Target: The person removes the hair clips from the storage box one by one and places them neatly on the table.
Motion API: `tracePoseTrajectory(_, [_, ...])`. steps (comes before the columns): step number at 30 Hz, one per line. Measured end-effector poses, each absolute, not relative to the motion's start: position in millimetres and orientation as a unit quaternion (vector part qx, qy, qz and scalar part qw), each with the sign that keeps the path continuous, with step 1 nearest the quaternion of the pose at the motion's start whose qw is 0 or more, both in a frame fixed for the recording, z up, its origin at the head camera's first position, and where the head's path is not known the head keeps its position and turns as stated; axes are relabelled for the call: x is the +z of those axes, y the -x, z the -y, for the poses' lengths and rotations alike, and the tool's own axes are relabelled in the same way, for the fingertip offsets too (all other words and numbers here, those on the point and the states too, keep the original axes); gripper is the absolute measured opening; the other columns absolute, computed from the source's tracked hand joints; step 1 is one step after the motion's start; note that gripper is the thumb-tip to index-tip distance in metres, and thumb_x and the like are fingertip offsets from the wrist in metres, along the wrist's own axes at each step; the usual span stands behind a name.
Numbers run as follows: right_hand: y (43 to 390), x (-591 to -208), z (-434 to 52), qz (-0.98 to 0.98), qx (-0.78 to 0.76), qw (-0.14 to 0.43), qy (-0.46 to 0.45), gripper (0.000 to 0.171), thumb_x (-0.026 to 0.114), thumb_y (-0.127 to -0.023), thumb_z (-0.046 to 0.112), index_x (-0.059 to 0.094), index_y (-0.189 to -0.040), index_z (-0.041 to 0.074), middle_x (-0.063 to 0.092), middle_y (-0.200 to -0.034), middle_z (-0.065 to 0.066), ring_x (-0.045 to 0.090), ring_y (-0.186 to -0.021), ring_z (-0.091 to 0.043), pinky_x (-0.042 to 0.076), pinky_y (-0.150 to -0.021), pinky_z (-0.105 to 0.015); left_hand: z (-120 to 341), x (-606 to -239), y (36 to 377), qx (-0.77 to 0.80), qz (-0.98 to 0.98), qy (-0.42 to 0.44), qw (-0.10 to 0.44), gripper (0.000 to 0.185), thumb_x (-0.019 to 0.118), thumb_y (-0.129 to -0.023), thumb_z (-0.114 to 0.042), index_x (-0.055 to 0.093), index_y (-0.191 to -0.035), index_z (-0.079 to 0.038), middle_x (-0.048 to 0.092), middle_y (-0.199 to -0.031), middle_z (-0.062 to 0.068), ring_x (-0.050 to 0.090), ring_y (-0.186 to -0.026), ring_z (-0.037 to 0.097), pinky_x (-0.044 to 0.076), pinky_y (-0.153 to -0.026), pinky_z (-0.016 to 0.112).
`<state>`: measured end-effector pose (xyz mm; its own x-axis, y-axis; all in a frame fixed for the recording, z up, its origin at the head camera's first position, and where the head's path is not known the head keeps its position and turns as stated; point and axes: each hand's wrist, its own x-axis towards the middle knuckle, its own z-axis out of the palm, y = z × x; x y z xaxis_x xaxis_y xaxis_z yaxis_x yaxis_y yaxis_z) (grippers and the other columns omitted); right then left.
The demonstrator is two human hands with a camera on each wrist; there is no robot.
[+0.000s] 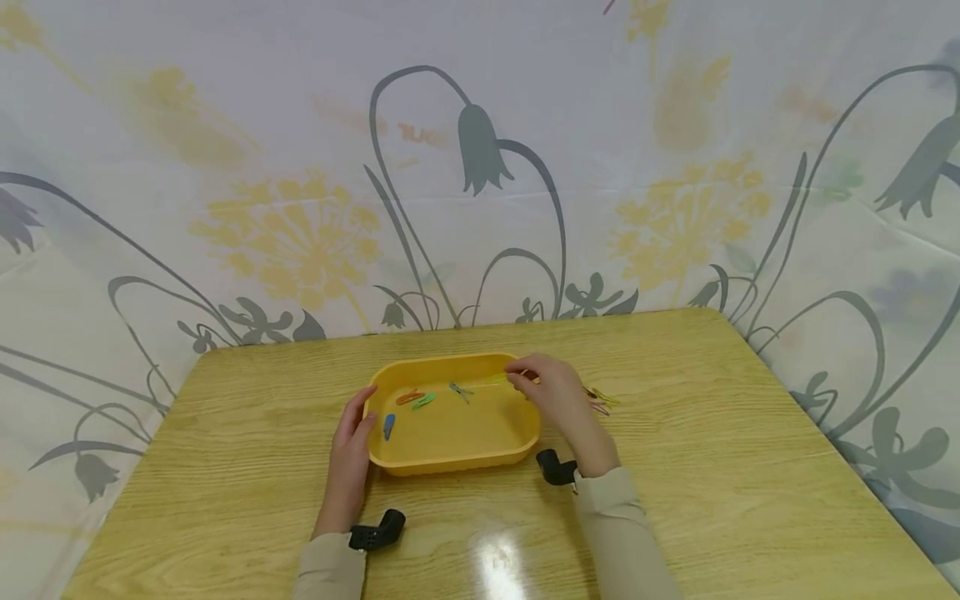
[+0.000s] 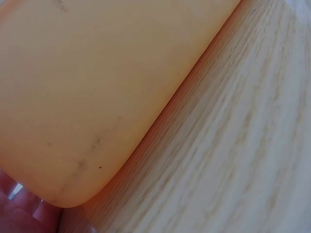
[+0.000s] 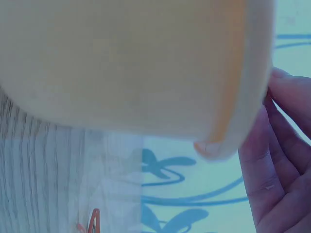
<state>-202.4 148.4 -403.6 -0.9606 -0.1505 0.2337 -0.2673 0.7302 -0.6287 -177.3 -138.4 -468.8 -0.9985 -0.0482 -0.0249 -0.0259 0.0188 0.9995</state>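
Both hands work at a yellow tray [image 1: 450,454] in the middle of a wooden table [image 1: 712,467]. Left hand [image 1: 351,450] lies flat against the tray's left end, fingers straight and relaxed, thumb by the rim, gripping nothing. Right hand [image 1: 551,392] is at the tray's far right corner, its fingertips pinched on a thin yellow-green clip [image 1: 501,378] held just over the rim. From the right wrist view, the fingers [image 3: 277,160] sit close beside the tray's wall [image 3: 146,63].

Inside the tray lie four small clips: a blue one [image 1: 388,426] near the left end, an orange one [image 1: 409,397] and a green one [image 1: 423,401] side by side toward the back, and a grey-blue one [image 1: 460,391] near the middle of the back.

Just right of the right hand, on the table, rests a small pile of more clips [image 1: 600,400], yellow and reddish. Each wrist carries a black camera mount [image 1: 377,531]. Beige sleeves [image 1: 615,533] cover both forearms. Behind the table hangs a pale cloth [image 1: 480,167] printed with grey flowers and yellow blooms.
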Motion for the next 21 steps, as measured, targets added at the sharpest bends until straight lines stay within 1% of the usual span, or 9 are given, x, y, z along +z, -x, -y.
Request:
tracePoseTrajectory(5, [203.6,-402.2,-155.0,0.922,0.369,0.082,-0.088,0.023,0.061,-0.088,0.024,0.066,-0.107,0.012,0.066,-0.101,-0.001,0.061,-0.085,-0.015,0.052,-0.069,-0.028,138.1,-469.0,177.8,-0.699,0.715,-0.033,0.009,0.037,0.036,-0.1,-0.022,0.041,-0.136,-0.027,0.024,-0.15,-0.01,0.017,-0.138,0.005,0.018,-0.113,0.034])
tracePoseTrajectory(8, [204.5,-402.4,-158.3,0.909,0.403,0.071,-0.072,0.027,0.061,-0.088,0.024,0.062,-0.111,0.009,0.065,-0.1,-0.003,0.061,-0.087,-0.017,0.053,-0.068,-0.028,138.1,-468.7,177.8,-0.7,0.713,-0.032,0.012,0.037,0.036,-0.1,-0.021,0.041,-0.136,-0.027,0.024,-0.15,-0.009,0.017,-0.138,0.006,0.018,-0.113,0.034])
tracePoseTrajectory(11, [205.5,-403.6,-161.5,0.9,0.427,0.064,-0.06,0.025,0.062,-0.088,0.024,0.062,-0.108,0.01,0.065,-0.098,-0.004,0.061,-0.084,-0.017,0.054,-0.066,-0.027,138.3,-468.3,177.7,-0.699,0.714,-0.026,0.014,0.037,0.035,-0.1,-0.02,0.04,-0.137,-0.025,0.024,-0.15,-0.009,0.016,-0.138,0.007,0.017,-0.113,0.035])
tracePoseTrajectory(16, [206.3,-405.3,-166.1,0.898,0.433,0.061,-0.045,0.013,0.061,-0.088,0.025,0.065,-0.096,0.014,0.065,-0.092,-0.002,0.062,-0.073,-0.015,0.053,-0.064,-0.027,138.0,-465.2,176.4,-0.704,0.71,-0.015,0.009,0.038,0.035,-0.1,-0.019,0.039,-0.138,-0.022,0.022,-0.15,-0.007,0.016,-0.139,0.008,0.018,-0.113,0.035])
tracePoseTrajectory(21, [207.1,-406.7,-169.2,0.896,0.438,0.059,-0.038,0.015,0.06,-0.089,0.025,0.068,-0.097,0.015,0.066,-0.089,-0.001,0.061,-0.071,-0.015,0.052,-0.062,-0.027,137.0,-455.8,172.0,-0.712,0.702,-0.016,-0.001,0.039,0.034,-0.1,-0.016,0.038,-0.139,-0.018,0.021,-0.151,-0.004,0.013,-0.14,0.009,0.016,-0.114,0.035])
